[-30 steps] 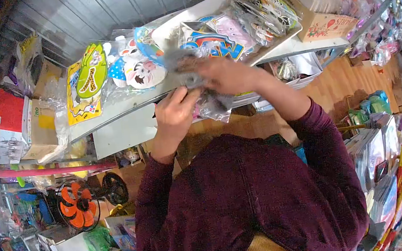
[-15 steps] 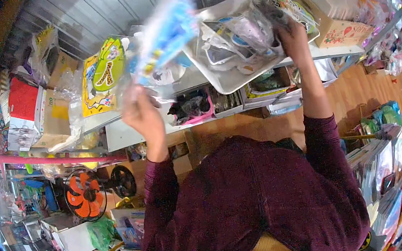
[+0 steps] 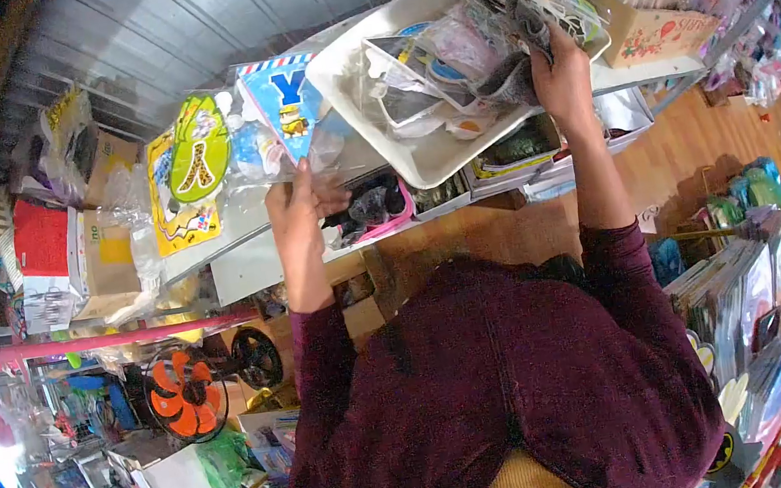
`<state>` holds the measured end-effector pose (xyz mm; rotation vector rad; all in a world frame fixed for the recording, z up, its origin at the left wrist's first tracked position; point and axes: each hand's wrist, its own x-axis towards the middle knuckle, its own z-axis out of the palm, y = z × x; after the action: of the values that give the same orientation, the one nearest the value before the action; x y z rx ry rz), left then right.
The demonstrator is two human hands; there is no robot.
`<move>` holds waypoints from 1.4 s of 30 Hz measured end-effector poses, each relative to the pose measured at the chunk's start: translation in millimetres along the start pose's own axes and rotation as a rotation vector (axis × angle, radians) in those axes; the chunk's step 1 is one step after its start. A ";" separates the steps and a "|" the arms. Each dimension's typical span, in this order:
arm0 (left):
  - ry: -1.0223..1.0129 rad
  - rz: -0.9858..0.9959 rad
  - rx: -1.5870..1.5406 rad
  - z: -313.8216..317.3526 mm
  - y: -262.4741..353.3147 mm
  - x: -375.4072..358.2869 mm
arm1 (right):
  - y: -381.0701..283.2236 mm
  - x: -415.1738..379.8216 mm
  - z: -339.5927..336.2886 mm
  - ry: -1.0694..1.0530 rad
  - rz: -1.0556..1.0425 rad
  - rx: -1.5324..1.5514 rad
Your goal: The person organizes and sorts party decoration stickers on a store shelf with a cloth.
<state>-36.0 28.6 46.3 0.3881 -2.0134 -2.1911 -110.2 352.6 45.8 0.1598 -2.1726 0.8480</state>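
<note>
My left hand (image 3: 295, 221) is at the lower tip of a blue triangular pennant (image 3: 292, 110) with a letter Y and a small cartoon figure. Thumb and finger pinch that tip while other fingers stretch out to the right. The pennant rests over clear plastic packets on the shelf. At the right end of a white tray (image 3: 430, 169), my right hand (image 3: 563, 76) is closed on a dark grey, crumpled piece (image 3: 529, 24), whose kind I cannot make out. Inside the tray lie plastic-wrapped cut-outs (image 3: 458, 65), beside my right hand.
Left of the pennant lies a green-and-yellow letter cut-out (image 3: 201, 155). A printed cardboard box (image 3: 663, 40) stands right of the tray. Below the shelf edge are a pink container (image 3: 398, 224) and other boxes. An orange-bladed fan (image 3: 185, 394) stands at lower left.
The pennant, blurred and raised before, now lies left of the tray with its printed face showing. My left hand has shifted slightly right. My right hand stays on the dark grey piece.
</note>
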 end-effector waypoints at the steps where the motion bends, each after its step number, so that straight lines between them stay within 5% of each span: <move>1: -0.011 -0.038 0.118 -2.5 8.9 -7.3 | 1.8 -0.8 -0.1 -0.001 0.003 -0.002; 3: -0.031 -0.077 0.276 -17.1 24.9 -21.3 | 4.1 -1.0 1.6 -0.029 0.044 0.024; 5: -0.025 0.109 0.711 -31.5 34.7 -26.5 | 3.8 -0.5 3.5 -0.009 0.045 0.032; 10: -0.168 0.550 0.473 9.0 72.7 -6.4 | -2.9 2.1 1.9 -0.056 0.066 -0.017; 12: -0.367 0.635 0.586 30.7 68.2 34.8 | -0.4 0.9 2.1 -0.048 0.059 -0.013; 17: -0.507 0.922 0.948 92.8 47.9 123.0 | 2.0 -2.6 1.0 0.006 0.003 -0.050; 21: -0.837 0.826 1.268 121.3 45.2 152.1 | -3.0 -3.0 -1.8 -0.018 0.067 -0.102; 25: -0.811 0.930 1.434 126.3 47.9 154.3 | -8.5 -2.8 -4.4 -0.034 0.090 -0.062; 27: -0.832 0.744 1.356 122.5 50.0 150.6 | -9.7 -2.5 -3.3 -0.024 0.072 -0.078; 34: -0.698 0.598 1.282 102.2 66.4 113.7 | -4.0 -3.7 2.7 -0.013 0.043 -0.091; 37: -0.738 0.515 1.167 78.9 80.1 105.9 | -6.3 -2.8 0.5 -0.022 0.082 -0.049; 42: -0.514 0.282 0.499 17.8 82.2 85.0 | -4.0 -3.6 -1.1 -0.002 0.083 -0.006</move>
<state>-128.1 14.5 121.2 -0.4426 -2.6749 -1.7174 -105.6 349.7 45.8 0.0680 -2.1957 0.8874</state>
